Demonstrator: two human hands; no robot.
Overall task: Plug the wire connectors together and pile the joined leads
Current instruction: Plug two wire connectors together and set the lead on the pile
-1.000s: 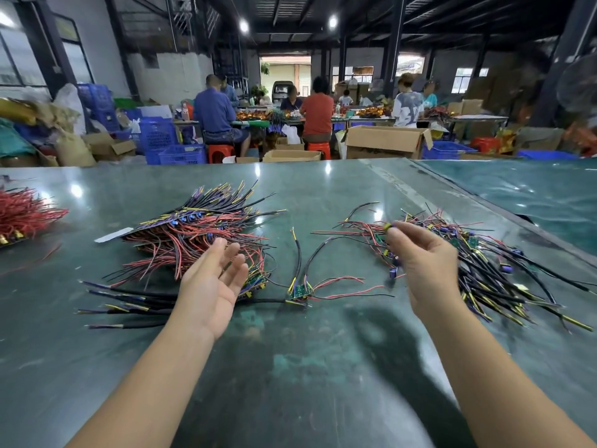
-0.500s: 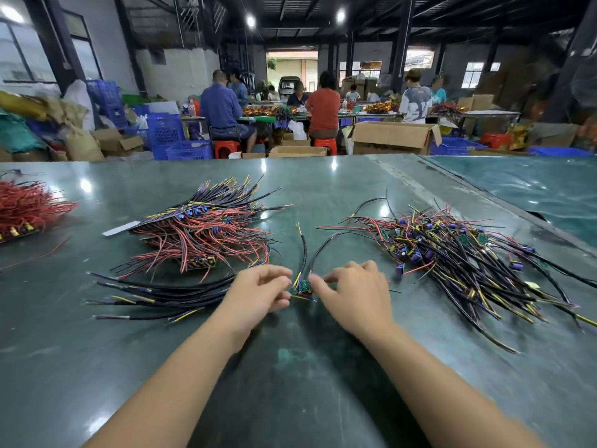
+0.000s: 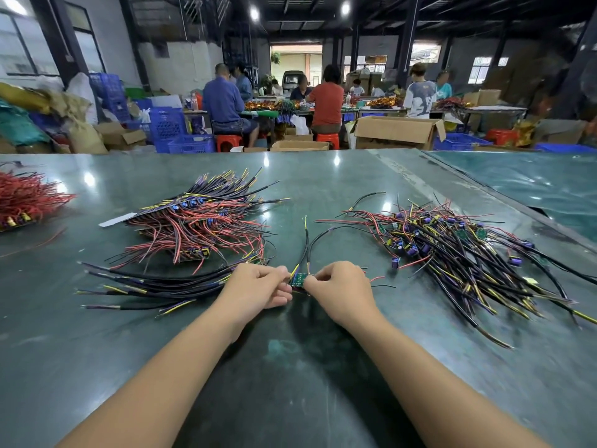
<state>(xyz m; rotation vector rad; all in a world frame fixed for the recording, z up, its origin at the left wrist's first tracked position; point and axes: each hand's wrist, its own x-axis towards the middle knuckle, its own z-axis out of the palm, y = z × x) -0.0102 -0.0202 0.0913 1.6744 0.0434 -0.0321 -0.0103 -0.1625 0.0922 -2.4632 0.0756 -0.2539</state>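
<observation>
- The left hand (image 3: 258,291) and the right hand (image 3: 339,286) meet over the green table (image 3: 290,367), fingertips almost touching, and both pinch one small green board (image 3: 298,280) between them.
- Each hand is closed on that board from its own side. How the connector halves sit under the fingers I cannot tell, because the fingers cover them.
- Two black leads (image 3: 307,244) rise from the board and curve away from the hands, one straight up, one bending toward the right.
- To do this step well, I judge the two halves should be kept in one line and pushed straight, not at an angle, with the grip on the bodies and not on the thin wires.
- The sorted pile (image 3: 197,224) lies beyond the left hand, and a row of black leads (image 3: 145,286) lies just beside that hand.
- The loose heap (image 3: 452,247) spreads beyond and outside the right hand, well apart from the sorted pile.
- The free leads should stay clear of the heap so they do not tangle.
</observation>
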